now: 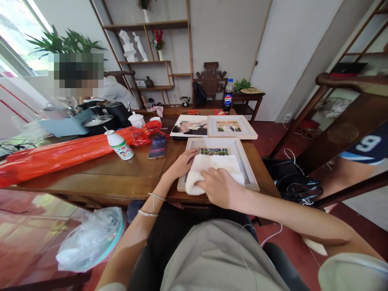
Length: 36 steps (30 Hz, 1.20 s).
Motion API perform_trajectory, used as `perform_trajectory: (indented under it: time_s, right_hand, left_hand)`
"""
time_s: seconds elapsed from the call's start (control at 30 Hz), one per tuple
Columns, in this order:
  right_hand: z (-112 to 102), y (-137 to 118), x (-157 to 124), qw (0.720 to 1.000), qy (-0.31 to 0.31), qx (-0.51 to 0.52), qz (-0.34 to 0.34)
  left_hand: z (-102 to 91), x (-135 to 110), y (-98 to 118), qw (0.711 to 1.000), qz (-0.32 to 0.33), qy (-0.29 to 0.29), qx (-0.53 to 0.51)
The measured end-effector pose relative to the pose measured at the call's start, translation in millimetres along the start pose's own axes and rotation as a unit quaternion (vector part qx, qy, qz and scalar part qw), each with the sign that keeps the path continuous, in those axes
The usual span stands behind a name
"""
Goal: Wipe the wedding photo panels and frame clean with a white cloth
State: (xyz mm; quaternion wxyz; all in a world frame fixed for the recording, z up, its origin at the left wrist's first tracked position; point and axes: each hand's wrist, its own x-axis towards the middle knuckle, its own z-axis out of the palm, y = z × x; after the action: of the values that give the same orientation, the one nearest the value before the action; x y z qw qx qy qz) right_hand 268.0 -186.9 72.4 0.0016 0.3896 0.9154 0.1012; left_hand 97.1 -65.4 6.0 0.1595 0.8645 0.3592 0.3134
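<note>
A white picture frame [251, 184] lies on the wooden table right in front of me, with a small photo [214, 151] inside its wide mount. A fluffy white cloth [218, 163] covers much of the frame and the lower part of the photo. My right hand [220, 188] is closed on the cloth, which is bunched at its left end and pressed against the frame. My left hand [184, 162] grips the frame's left side, its fingers reaching over the rim beside the cloth.
Behind lie a second frame [254, 131] and a photo panel [189, 127]. Left of my hands are a phone [157, 146], a white bottle [119, 145] and a long red plastic wrapping [60, 153]. A cola bottle [228, 97] stands further back. One person sits far left; another's leg shows right.
</note>
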Motion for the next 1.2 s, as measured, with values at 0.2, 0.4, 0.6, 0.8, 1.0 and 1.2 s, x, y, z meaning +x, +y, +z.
perform_trajectory:
  time_s: [0.2, 0.4, 0.6, 0.8, 1.0, 1.2]
  right_hand:
    - [6.5, 7.3, 18.2, 0.999, 0.007, -0.039, 0.036]
    - [10.7, -17.6, 22.7, 0.997, 0.071, -0.013, -0.016]
    - [-1.4, -8.7, 11.6, 1.0, 0.017, -0.008, -0.007]
    - [-12.5, 31.7, -38.3, 0.998, -0.028, -0.018, 0.047]
    - [-6.9, 77.2, -60.0, 0.991, -0.031, -0.035, 0.126]
    - [30.7, 141.2, -32.4, 0.986, 0.058, -0.05, 0.146]
  left_hand:
    - [0.7, 1.7, 0.4, 1.0, -0.004, -0.001, 0.004]
    - [2.0, 4.9, -9.9, 1.0, -0.004, 0.0, -0.004]
    - [-0.1, 3.1, -3.0, 1.0, -0.006, -0.002, 0.01]
    - [-1.7, 2.5, -1.2, 0.999, 0.0, -0.012, 0.032]
    - [-1.3, 1.7, -3.2, 0.999, 0.002, -0.015, 0.035]
    - [-1.9, 1.5, -1.0, 0.999, -0.004, -0.02, 0.035]
